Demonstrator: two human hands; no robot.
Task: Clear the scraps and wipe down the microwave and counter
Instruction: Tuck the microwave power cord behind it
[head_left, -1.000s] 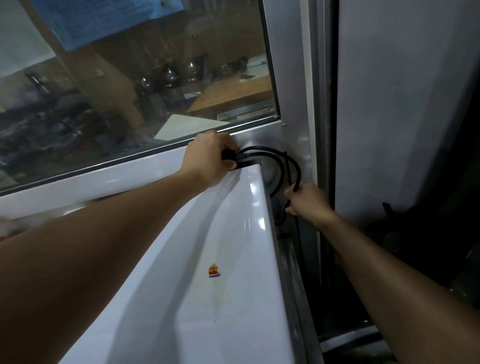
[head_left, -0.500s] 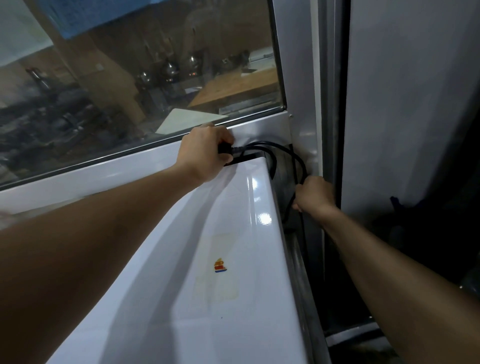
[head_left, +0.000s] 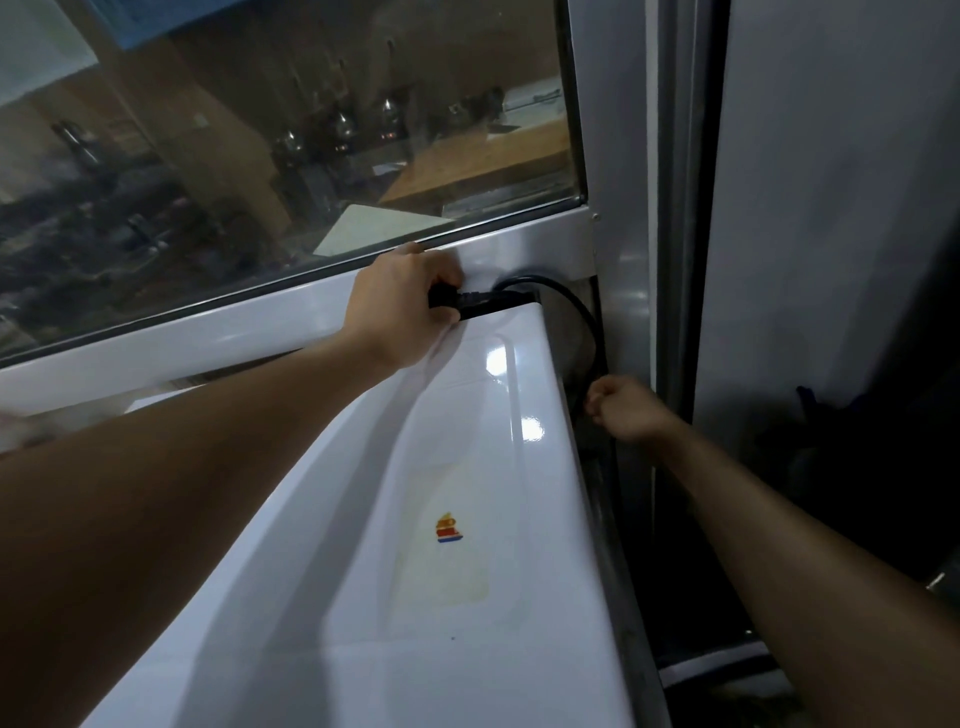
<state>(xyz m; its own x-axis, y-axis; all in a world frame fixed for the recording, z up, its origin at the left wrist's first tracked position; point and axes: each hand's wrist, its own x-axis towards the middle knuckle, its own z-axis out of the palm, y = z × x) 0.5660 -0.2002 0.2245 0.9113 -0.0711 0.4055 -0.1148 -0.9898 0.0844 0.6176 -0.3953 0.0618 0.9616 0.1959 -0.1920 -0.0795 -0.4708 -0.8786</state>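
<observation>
Behind microwave (head_left: 441, 519) rear edge: left hand (head_left: 400, 306) grips plug (head_left: 447, 301); right hand (head_left: 623, 408) curled round cord (head_left: 582, 317); judged cable-stowing step; next: feed slack down side gap, avoid snagging

Both arms outstretched, left hand (head_left: 402, 306) curled in a grip, right hand (head_left: 626, 408) fisted lower.

the microwave (head_left: 467, 519) top is glossy white, smooth, with bright glints and a small coloured sticker (head_left: 449, 529). the far window (head_left: 291, 135) is reflective glass in a smooth, satin metal frame (head_left: 545, 241). the cord (head_left: 566, 306) looks like matt black plastic.
</observation>
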